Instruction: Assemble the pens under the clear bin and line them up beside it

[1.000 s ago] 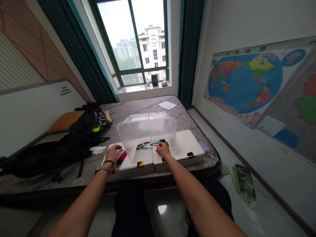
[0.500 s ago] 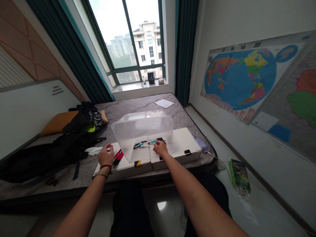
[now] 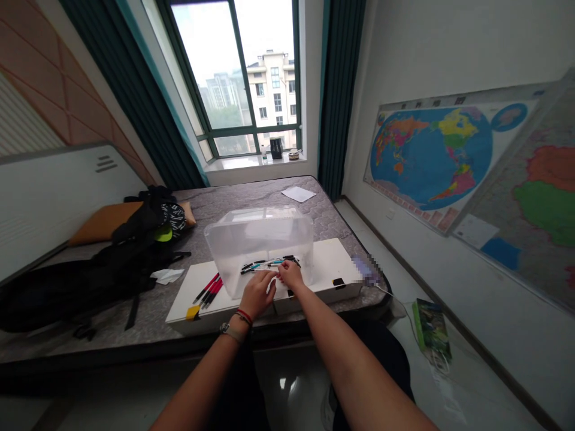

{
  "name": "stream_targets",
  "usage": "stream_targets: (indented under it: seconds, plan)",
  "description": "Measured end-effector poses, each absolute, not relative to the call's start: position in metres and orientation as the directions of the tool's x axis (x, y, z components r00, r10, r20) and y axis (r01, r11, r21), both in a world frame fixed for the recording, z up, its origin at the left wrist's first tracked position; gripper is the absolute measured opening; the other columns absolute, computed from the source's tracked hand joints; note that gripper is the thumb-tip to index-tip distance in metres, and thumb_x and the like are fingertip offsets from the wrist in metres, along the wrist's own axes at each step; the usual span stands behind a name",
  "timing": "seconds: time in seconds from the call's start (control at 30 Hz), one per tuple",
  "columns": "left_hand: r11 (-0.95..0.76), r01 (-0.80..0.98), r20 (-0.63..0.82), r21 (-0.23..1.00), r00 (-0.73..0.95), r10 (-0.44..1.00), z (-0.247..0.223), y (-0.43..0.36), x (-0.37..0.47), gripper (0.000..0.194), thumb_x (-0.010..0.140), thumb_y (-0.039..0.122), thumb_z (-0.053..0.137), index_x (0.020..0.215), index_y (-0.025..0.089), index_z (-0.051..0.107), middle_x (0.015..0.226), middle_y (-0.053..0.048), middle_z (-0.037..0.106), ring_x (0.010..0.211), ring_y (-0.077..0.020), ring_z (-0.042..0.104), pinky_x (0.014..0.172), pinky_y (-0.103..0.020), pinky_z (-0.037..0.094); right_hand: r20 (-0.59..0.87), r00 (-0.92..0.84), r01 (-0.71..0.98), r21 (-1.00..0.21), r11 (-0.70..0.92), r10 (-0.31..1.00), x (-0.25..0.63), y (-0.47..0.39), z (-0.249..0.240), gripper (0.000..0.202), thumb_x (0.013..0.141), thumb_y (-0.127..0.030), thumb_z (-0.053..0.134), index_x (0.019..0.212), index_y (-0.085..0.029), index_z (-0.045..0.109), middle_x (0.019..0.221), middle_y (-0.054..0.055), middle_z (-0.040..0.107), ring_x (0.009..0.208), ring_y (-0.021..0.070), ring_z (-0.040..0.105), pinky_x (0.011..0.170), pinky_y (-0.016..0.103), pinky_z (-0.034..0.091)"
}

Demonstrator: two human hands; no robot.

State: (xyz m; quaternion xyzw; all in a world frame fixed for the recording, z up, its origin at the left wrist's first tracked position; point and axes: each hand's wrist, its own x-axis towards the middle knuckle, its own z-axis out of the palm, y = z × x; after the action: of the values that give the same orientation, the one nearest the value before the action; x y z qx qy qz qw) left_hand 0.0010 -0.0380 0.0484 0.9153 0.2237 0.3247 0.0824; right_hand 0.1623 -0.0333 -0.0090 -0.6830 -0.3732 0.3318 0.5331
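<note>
A clear plastic bin [image 3: 256, 239] lies on its side on two white boxes, its mouth facing me. Several black, white and teal pens [image 3: 255, 267] are heaped inside it. At the bin's mouth, my right hand [image 3: 291, 275] is closed in a pinch beside the pens; whatever its fingertips hold is too small to make out. My left hand [image 3: 259, 293] reaches in from the left, thumb and fingers apart, its fingertips close to those of my right hand. Left of the bin, several red and black pens [image 3: 209, 291] lie side by side.
The white boxes [image 3: 330, 257] rest at the front edge of a grey mattress [image 3: 251, 191]. A black bag [image 3: 90, 287] and a crumpled tissue [image 3: 167, 276] are on the left. A blurred device with a cable [image 3: 366, 269] lies at the right. A paper sheet [image 3: 298, 193] is farther back.
My left hand has moved right, from beside the red pens to my right hand at the bin's mouth. My right hand has stayed near the pens. The view has shifted slightly.
</note>
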Motion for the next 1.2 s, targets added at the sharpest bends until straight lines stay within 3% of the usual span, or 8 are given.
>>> stream_targets:
  seconds: [0.17, 0.37, 0.57, 0.97, 1.2]
  plan:
    - [-0.805, 0.523, 0.517, 0.281, 0.624, 0.586, 0.018, 0.003, 0.009, 0.028, 0.085, 0.018, 0.049, 0.108, 0.02, 0.064, 0.108, -0.01, 0.063, 0.104, -0.0251, 0.056, 0.094, -0.041, 0.045, -0.077, 0.499, 0.148, -0.974, -0.172, 0.863, 0.163, -0.031, -0.011, 0.011, 0.082, -0.025, 0.054, 0.075, -0.018, 0.059, 0.06, 0.0, 0.067, 0.045, 0.0098, 0.059, 0.041, 0.016, 0.046]
    - [-0.7, 0.647, 0.487, 0.302, 0.527, 0.697, -0.004, 0.039, 0.0, 0.042, 0.079, 0.006, 0.045, 0.115, 0.015, 0.063, 0.115, -0.014, 0.059, 0.109, -0.0262, 0.054, 0.099, -0.04, 0.042, -0.08, 0.496, 0.131, -0.977, -0.166, 0.865, 0.163, -0.029, -0.013, 0.01, 0.082, -0.023, 0.054, 0.074, -0.017, 0.058, 0.06, 0.001, 0.067, 0.045, 0.01, 0.058, 0.04, 0.016, 0.045]
    - [-0.576, 0.762, 0.336, 0.295, 0.482, 0.809, -0.01, 0.054, -0.008, 0.059, 0.073, -0.004, 0.042, 0.127, 0.016, 0.055, 0.118, -0.013, 0.057, 0.108, -0.0233, 0.055, 0.095, -0.035, 0.045, -0.092, 0.495, 0.112, -0.979, -0.168, 0.864, 0.162, -0.029, -0.012, 0.01, 0.08, -0.022, 0.053, 0.073, -0.017, 0.057, 0.058, 0.0, 0.066, 0.044, 0.009, 0.056, 0.04, 0.015, 0.044]
    - [-0.575, 0.777, 0.188, 0.255, 0.544, 0.818, 0.015, 0.061, -0.008, 0.059, 0.078, -0.003, 0.041, 0.133, 0.02, 0.048, 0.119, -0.014, 0.056, 0.106, -0.0207, 0.058, 0.093, -0.031, 0.045, -0.077, 0.501, 0.139, -0.976, -0.168, 0.862, 0.161, -0.031, -0.007, 0.01, 0.079, -0.022, 0.052, 0.072, -0.017, 0.058, 0.059, 0.001, 0.067, 0.044, 0.0101, 0.057, 0.041, 0.017, 0.045]
    - [-0.559, 0.788, 0.109, 0.256, 0.551, 0.827, 0.023, 0.072, -0.006, 0.055, 0.077, -0.004, 0.042, 0.128, 0.016, 0.051, 0.116, -0.015, 0.058, 0.101, -0.0209, 0.062, 0.088, -0.031, 0.047, -0.065, 0.501, 0.146, -0.977, -0.158, 0.863, 0.161, -0.03, -0.009, 0.011, 0.078, -0.022, 0.051, 0.07, -0.017, 0.056, 0.058, 0.001, 0.066, 0.043, 0.0101, 0.056, 0.041, 0.017, 0.045]
